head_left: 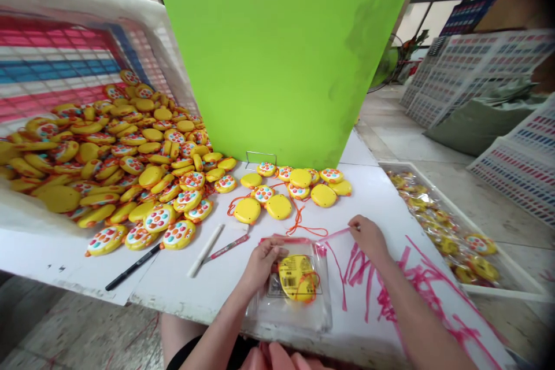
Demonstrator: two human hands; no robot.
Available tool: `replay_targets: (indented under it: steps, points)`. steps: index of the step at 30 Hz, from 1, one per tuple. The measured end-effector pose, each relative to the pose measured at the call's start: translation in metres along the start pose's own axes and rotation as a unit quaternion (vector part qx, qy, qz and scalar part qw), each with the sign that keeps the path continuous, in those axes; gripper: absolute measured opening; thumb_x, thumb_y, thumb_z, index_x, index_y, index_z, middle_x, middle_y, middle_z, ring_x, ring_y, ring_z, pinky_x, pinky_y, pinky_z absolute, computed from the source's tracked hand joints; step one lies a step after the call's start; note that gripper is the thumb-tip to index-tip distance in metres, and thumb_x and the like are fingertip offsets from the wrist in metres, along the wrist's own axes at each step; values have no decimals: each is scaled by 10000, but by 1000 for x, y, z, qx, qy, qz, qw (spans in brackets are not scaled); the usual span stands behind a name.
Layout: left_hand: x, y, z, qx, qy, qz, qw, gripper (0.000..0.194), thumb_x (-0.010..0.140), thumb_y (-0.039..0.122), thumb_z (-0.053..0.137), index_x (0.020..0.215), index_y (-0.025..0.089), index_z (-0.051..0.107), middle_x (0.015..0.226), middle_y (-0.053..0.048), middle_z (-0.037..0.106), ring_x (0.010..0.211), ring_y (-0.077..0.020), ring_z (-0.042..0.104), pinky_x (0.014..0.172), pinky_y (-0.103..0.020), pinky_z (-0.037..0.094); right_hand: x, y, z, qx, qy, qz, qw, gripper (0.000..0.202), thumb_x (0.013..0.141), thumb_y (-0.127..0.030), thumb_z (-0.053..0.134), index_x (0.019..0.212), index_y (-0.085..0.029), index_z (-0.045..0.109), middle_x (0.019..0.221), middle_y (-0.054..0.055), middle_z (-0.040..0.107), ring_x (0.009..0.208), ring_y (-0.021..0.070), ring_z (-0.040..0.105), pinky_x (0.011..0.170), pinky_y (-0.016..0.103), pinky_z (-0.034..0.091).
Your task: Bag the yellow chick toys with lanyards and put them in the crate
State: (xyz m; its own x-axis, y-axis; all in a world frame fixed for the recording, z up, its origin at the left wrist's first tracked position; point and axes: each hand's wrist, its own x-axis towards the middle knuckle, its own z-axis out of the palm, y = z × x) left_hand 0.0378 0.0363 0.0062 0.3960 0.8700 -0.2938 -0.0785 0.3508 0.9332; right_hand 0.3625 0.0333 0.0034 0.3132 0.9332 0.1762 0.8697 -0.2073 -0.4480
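Note:
In front of me a clear plastic bag (321, 312) lies flat on the table, with a yellow round toy (297, 277) in it and its orange cord bunched at one side. Dark print and a barcode show on the bag. My left hand (265, 260) pinches the bag near its upper left corner. From the bag's upper right corner a thin pink adhesive strip (336, 236) stretches out, and the fingers of my right hand (366, 237) are closed on its far end. More clear bags seem stacked beneath.
A heap of yellow toys (151, 176) spills from the left. Several loose toys (278, 206) lie below a green board (277, 69). A black marker (132, 267), a white pen (206, 250) and a cutter (228, 247) lie left. Pink strips (405, 300) litter the right; a crate (507, 293) holds bagged toys.

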Motion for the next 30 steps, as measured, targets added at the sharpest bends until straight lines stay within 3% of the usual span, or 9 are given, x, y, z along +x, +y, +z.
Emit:
replay_targets:
  steps: [5, 9, 12, 15, 17, 19, 23, 27, 30]
  points:
    - [-5, 6, 1, -31, -2, -13, 999, 370, 806, 453, 615, 1039, 169, 574, 909, -57, 684, 762, -157, 648, 621, -247, 480, -6, 22, -8, -65, -23, -31, 997, 208, 762, -118, 502, 871, -153, 676, 842, 100, 639, 829, 228, 569, 817, 365, 419]
    - [-7, 9, 2, -34, -7, -19, 999, 325, 775, 400, 667, 968, 149, 594, 886, -62, 693, 727, -150, 642, 628, -251, 483, -6, 8, -17, -98, 33, -47, 994, 446, 745, -134, 540, 1183, -171, 614, 1195, 164, 563, 1084, 312, 502, 911, 447, 381]
    - [-5, 7, 2, -25, -2, -12, 1000, 319, 756, 416, 688, 887, 137, 607, 856, -64, 699, 690, -141, 629, 624, -249, 472, -9, -18, -21, -16, 64, -58, 996, 361, 795, -170, 482, 1123, -150, 633, 1080, 146, 613, 1000, 271, 559, 874, 408, 422]
    - [-5, 6, 3, -24, 0, -10, 1000, 341, 745, 442, 695, 858, 136, 595, 838, -64, 701, 653, -135, 614, 591, -241, 453, -23, -55, -13, 129, -61, -50, 988, 242, 852, -312, 463, 855, -192, 673, 787, 56, 665, 732, 208, 604, 695, 339, 454]
    - [-5, 7, 3, -32, -1, -8, 999, 343, 732, 442, 709, 838, 139, 588, 820, -56, 696, 647, -134, 611, 591, -240, 450, -34, -78, -2, 216, -165, -60, 960, 235, 844, -359, 492, 786, -205, 659, 725, 21, 670, 679, 191, 606, 632, 312, 441]
    - [-7, 8, 3, -49, -10, -8, 999, 353, 723, 449, 720, 838, 141, 590, 816, -50, 692, 660, -136, 617, 606, -242, 455, -43, -92, 9, 313, -226, -42, 922, 173, 810, -337, 534, 814, -195, 633, 716, 7, 670, 656, 173, 609, 594, 286, 439]
    - [-11, 14, 1, -82, -33, -21, 996, 456, 707, 469, 736, 1012, 150, 622, 915, -72, 698, 754, -162, 648, 688, -275, 488, -48, -93, 15, 438, -252, 58, 861, 162, 717, -283, 605, 836, -190, 546, 625, -25, 639, 524, 132, 560, 503, 245, 399]
    - [-14, 20, 0, -89, -60, -24, 994, 522, 733, 448, 715, 1154, 156, 620, 1039, -113, 688, 911, -208, 653, 748, -286, 492, -50, -82, 2, 456, -247, 89, 851, 288, 703, -306, 644, 950, -189, 554, 627, -31, 646, 554, 135, 576, 544, 255, 406]
    - [-13, 18, -1, -84, -34, -29, 995, 384, 738, 393, 693, 1018, 131, 669, 957, -109, 694, 826, -189, 655, 685, -262, 488, -55, -78, -5, 463, -252, 76, 847, 303, 706, -310, 651, 973, -171, 616, 710, -4, 676, 640, 143, 605, 617, 274, 438]
